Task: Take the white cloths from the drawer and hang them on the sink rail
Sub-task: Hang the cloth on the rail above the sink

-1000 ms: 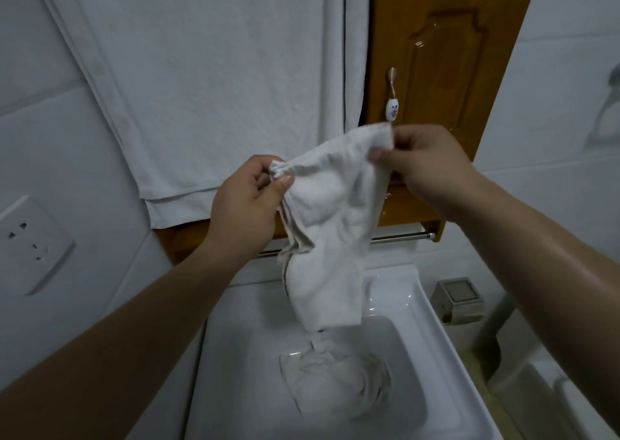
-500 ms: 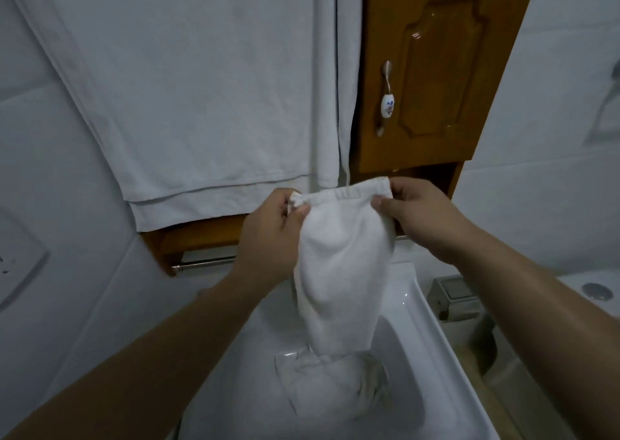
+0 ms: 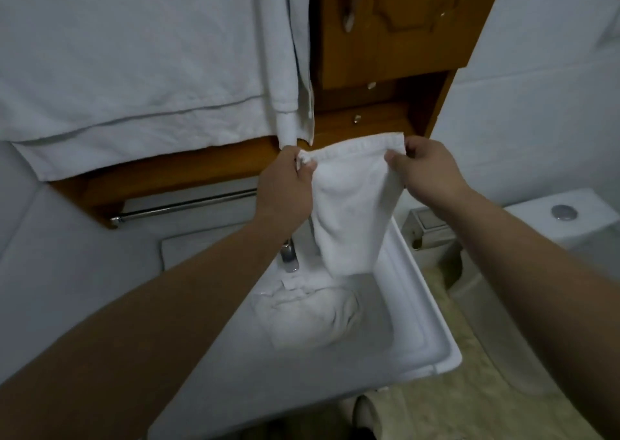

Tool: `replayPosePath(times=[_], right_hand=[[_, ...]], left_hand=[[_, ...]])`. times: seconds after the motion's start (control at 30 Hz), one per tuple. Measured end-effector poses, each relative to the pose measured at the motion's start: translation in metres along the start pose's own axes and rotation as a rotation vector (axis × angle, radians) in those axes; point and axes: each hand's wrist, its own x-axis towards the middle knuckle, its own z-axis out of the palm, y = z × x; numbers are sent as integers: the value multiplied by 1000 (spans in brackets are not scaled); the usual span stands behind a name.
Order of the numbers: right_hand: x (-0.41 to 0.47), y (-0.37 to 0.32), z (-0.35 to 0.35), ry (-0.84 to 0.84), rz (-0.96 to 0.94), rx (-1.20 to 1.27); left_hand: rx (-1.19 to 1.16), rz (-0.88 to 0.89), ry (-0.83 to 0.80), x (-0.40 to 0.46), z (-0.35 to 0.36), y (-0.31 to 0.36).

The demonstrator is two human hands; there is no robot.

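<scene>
Left hand (image 3: 285, 184) and right hand (image 3: 424, 168) are each pinching a top corner of the white cloth (image 3: 352, 211), which is hanging in front of the sink rail (image 3: 188, 206), its hem lying parallel to the rail.

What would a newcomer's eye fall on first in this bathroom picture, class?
First, the white cloth at the centre, stretched by its top edge between the left hand and the right hand above the sink. Next, a second crumpled cloth lying in the basin, and the metal rail under the wooden cabinet, to the left.
</scene>
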Motion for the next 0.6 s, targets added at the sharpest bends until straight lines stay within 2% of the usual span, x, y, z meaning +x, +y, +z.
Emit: replayPosePath(times=[0.3,0.5,0.6], right_hand=[[0,56,4,-30,73,-149],[16,92,20,67,140,-203],[31,100,32,121,179,-119]], left_hand=[[73,-46,-68,-17,48,-35],[104,-60,-114,-11,72,-48],[133,-60,-94,7,84,-53]])
